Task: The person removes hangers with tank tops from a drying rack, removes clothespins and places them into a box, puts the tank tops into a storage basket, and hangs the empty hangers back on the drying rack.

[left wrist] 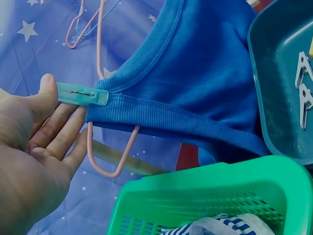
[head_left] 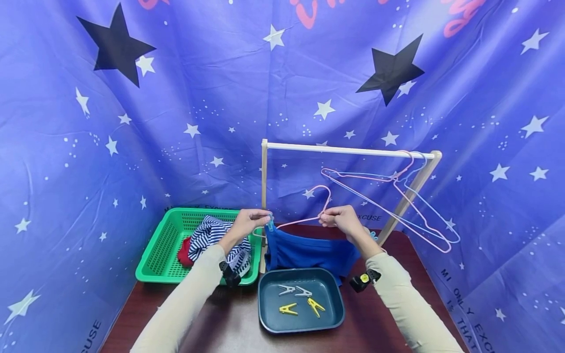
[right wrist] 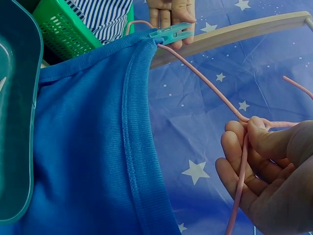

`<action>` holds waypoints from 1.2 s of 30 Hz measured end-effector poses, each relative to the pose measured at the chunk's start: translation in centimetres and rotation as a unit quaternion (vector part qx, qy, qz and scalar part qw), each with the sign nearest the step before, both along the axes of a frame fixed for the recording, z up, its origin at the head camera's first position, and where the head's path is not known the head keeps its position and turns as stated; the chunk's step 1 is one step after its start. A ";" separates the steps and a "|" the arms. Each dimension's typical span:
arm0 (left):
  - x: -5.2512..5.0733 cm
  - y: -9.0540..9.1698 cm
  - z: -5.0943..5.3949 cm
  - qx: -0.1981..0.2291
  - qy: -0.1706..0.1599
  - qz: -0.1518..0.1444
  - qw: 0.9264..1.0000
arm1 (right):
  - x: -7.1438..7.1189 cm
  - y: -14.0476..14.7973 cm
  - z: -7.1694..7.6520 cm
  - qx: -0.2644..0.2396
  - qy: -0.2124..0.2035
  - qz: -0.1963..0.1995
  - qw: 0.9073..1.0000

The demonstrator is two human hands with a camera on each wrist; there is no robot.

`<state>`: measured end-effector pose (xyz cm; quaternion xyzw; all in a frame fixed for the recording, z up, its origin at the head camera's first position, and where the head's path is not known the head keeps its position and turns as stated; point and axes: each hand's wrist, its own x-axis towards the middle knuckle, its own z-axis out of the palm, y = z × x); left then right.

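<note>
A blue ribbed garment hangs from a pink wire hanger. My left hand pinches the handle end of a light blue clothespin between thumb and fingers. The clothespin's other end sits over the garment's strap, and the hanger's looped end pokes out below the strap in the left wrist view. My right hand grips the hanger at the base of its hook, with thumb and fingers around the wire. Another light blue clothespin shows at the garment's right end, partly hidden by the right wrist.
A green basket on the left holds striped and red cloth. In front is a dark tray with yellow and grey clothespins. Behind stands a rack with a white bar; pink and blue hangers hang at its right end.
</note>
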<state>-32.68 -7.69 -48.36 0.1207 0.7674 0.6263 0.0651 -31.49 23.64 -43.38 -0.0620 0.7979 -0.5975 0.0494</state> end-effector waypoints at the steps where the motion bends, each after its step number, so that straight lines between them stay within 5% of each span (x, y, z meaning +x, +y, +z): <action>1: 0.0 0.0 0.0 0.003 -0.005 -0.001 1.000 | 0.0 0.0 0.0 0.000 0.000 0.000 1.000; 12: -0.2 -0.1 0.6 -0.001 -0.062 -0.001 0.998 | 0.1 0.2 0.1 0.016 -0.007 0.002 1.000; 23: -0.2 -0.1 1.4 -0.003 -0.072 0.004 0.997 | 0.2 -0.1 0.2 0.028 -0.013 -0.009 0.999; 36: -0.5 0.3 2.2 -0.011 -0.127 0.019 0.992 | 0.1 -0.2 0.0 0.012 -0.017 0.000 1.000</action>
